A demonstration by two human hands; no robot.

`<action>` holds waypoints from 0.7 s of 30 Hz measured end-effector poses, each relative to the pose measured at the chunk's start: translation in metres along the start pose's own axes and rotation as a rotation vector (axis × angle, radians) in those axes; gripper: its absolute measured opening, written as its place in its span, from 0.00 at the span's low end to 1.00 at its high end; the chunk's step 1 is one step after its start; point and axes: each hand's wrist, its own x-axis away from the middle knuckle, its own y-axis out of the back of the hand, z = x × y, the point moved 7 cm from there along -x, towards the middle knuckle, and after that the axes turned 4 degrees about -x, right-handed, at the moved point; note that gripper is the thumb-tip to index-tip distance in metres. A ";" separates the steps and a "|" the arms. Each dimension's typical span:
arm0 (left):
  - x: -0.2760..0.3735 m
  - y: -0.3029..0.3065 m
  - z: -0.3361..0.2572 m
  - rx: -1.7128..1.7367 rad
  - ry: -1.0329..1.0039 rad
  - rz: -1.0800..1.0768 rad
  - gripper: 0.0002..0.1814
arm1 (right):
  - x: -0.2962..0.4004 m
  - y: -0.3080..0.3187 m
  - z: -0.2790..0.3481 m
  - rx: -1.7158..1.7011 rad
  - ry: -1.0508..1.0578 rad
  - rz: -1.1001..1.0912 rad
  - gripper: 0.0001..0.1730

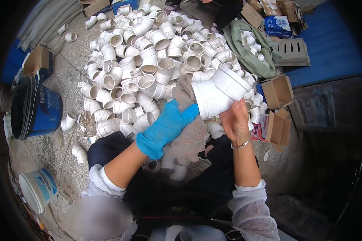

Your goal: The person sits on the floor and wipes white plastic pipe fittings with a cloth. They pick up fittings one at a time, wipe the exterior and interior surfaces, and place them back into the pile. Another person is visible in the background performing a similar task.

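A large white plastic pipe elbow fitting point(209, 98) is held up in front of me, tilted, above a heap of similar fittings. My right hand point(236, 120), bare and with a bangle at the wrist, grips its lower right side. My left hand point(169, 126) wears a blue glove and is closed around a dirty pinkish cloth point(190, 138), which hangs below it. The glove's fingertips reach the fitting's left rim; whether they press on it is hard to tell. The heap of white pipe fittings point(147, 60) spreads over the floor beyond both hands.
Left of me stand a blue bucket point(46, 105) and a white tub point(37, 189). Open cardboard boxes point(277, 92) lie at the right. A green woven sack point(244, 33) holds more fittings. Part of another person point(229, 13) shows at the top edge.
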 end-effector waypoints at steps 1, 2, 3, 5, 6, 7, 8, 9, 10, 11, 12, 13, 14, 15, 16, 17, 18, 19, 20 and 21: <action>0.001 0.001 -0.006 -0.171 -0.083 -0.037 0.24 | 0.004 -0.002 -0.013 -0.007 -0.058 -0.006 0.38; 0.003 -0.001 -0.011 -0.341 -0.165 -0.076 0.24 | 0.007 -0.003 -0.022 -0.014 -0.116 -0.010 0.37; 0.006 -0.001 -0.017 -0.511 -0.248 -0.115 0.24 | 0.006 -0.006 -0.017 0.113 -0.078 0.018 0.37; 0.006 0.010 -0.025 -0.626 -0.429 -0.288 0.24 | 0.005 -0.014 -0.001 0.365 -0.002 0.078 0.37; 0.004 0.018 -0.024 -0.653 -0.360 -0.372 0.25 | 0.006 -0.012 0.013 0.618 0.082 0.058 0.36; 0.005 0.027 -0.028 -0.681 -0.286 -0.455 0.25 | 0.008 -0.008 0.022 0.796 0.101 0.018 0.40; 0.004 0.036 -0.032 -0.703 -0.150 -0.491 0.27 | 0.008 -0.002 0.033 0.899 0.226 0.006 0.43; 0.005 0.041 -0.038 -0.676 -0.191 -0.505 0.27 | 0.008 -0.006 0.036 0.972 0.320 0.017 0.45; 0.006 0.046 -0.042 -0.648 -0.233 -0.517 0.27 | 0.008 -0.011 0.040 1.045 0.414 0.020 0.48; 0.007 0.049 -0.044 -0.619 -0.275 -0.527 0.27 | 0.010 -0.018 0.042 1.099 0.477 0.044 0.50; 0.010 0.047 -0.052 -0.571 -0.433 -0.527 0.25 | 0.011 -0.026 0.044 1.152 0.539 0.070 0.52; 0.013 0.045 -0.053 -0.517 -0.448 -0.510 0.24 | 0.010 -0.029 0.041 1.279 0.538 0.106 0.53; 0.018 0.041 -0.056 -0.463 -0.462 -0.491 0.23 | 0.008 -0.031 0.038 1.406 0.535 0.143 0.53; 0.023 0.038 -0.061 -0.407 -0.478 -0.473 0.22 | 0.006 -0.033 0.034 1.535 0.532 0.181 0.54; 0.026 0.033 -0.067 -0.503 -0.549 -0.441 0.20 | 0.005 -0.029 0.030 1.462 0.518 0.174 0.53; 0.029 0.026 -0.072 -0.598 -0.621 -0.408 0.18 | 0.005 -0.027 0.027 1.411 0.504 0.177 0.53; 0.033 0.021 -0.076 -0.694 -0.691 -0.377 0.17 | 0.006 -0.026 0.023 1.358 0.490 0.184 0.53; 0.032 0.009 -0.078 -0.909 -0.730 -0.261 0.15 | 0.007 -0.028 0.021 1.305 0.476 0.192 0.53; 0.032 -0.003 -0.076 -1.121 -0.762 -0.138 0.15 | 0.010 -0.036 0.025 1.349 0.540 0.225 0.50; 0.032 -0.012 -0.070 -1.331 -0.786 -0.015 0.14 | 0.012 -0.044 0.026 1.443 0.585 0.291 0.48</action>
